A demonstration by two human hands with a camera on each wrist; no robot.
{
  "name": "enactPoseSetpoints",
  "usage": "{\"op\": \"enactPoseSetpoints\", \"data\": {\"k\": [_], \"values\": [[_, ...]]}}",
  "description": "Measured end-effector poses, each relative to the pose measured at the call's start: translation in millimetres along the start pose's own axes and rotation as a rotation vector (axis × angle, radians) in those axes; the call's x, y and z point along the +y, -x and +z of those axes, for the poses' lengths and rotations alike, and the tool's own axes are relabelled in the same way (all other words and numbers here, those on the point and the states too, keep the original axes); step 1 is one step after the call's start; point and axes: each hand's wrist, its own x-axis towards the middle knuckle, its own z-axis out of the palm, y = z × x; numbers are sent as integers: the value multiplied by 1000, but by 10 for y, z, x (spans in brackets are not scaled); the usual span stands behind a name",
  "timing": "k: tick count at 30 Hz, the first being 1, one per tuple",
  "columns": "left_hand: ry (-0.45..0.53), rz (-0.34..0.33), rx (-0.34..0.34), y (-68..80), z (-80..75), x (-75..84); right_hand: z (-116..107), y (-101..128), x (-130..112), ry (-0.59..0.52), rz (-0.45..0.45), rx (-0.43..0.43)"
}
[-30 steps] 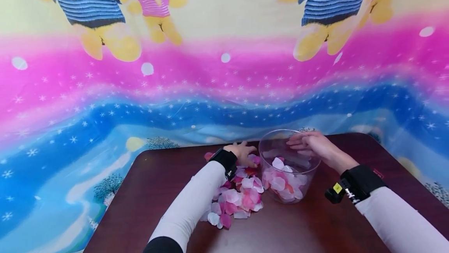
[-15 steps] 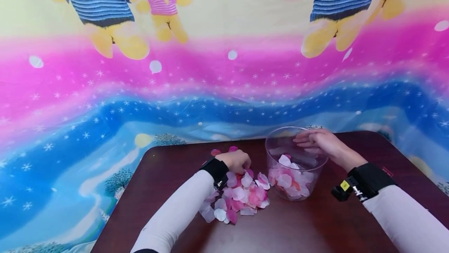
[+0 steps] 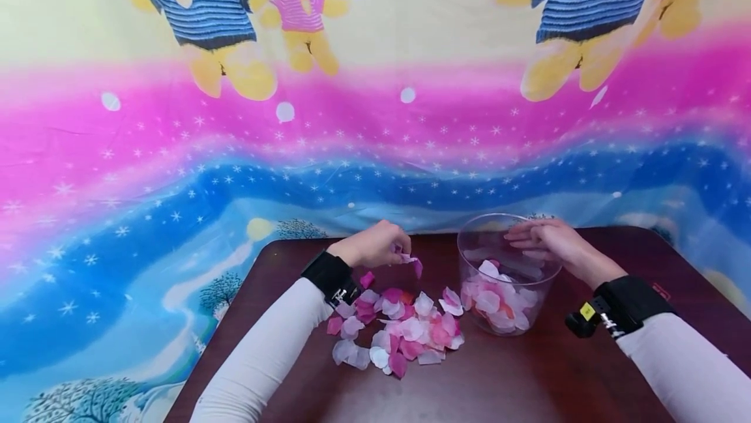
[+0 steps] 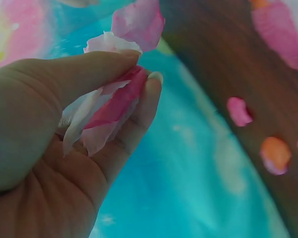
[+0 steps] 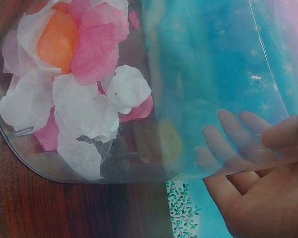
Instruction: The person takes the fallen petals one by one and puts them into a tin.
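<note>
Left hand point(image 3: 374, 245) is closed on mid-frame petals point(image 3: 418, 268) that might be dropped if loosened; right hand point(image 3: 551, 242) is laid straight-fingered against the tub point(image 3: 545, 283).

- left hand point(image 3: 375, 245): cut off by the left wrist view's edge; in the head view its own fingers hide part of the pinched petals point(image 4: 116, 101), and their number cannot be told.
- loose petals point(image 3: 411, 332): lower ones lie hidden under those above.
- clear tub point(image 3: 478, 247): partly outside the right wrist view; some petals in it are covered by others.
- right hand point(image 3: 557, 247): fingers hazy through the clear tub, palm cut off by the right wrist view's edge.
- counter point(image 3: 499, 377): near edge outside the head view; the red mark point(image 3: 661, 291) at its right is too small to read.
- printed bears point(image 3: 220, 9) in blue: heads cut off.
</note>
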Motion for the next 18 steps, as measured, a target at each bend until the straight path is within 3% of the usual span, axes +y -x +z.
{"op": "enactPoseSetpoints", "data": {"k": [4,10,14,18], "values": [[7,6,2,-69,-215,167,-1,-6,9,-5,9,2],[0,90,22,-345,-483,520,7,1,12,-8,15,11],[-5,151,15,-604,-514,740,10,-2,6,-26,20,17],[-3,195,-7,-871,-417,877,16,3,7,-47,31,19]]}}
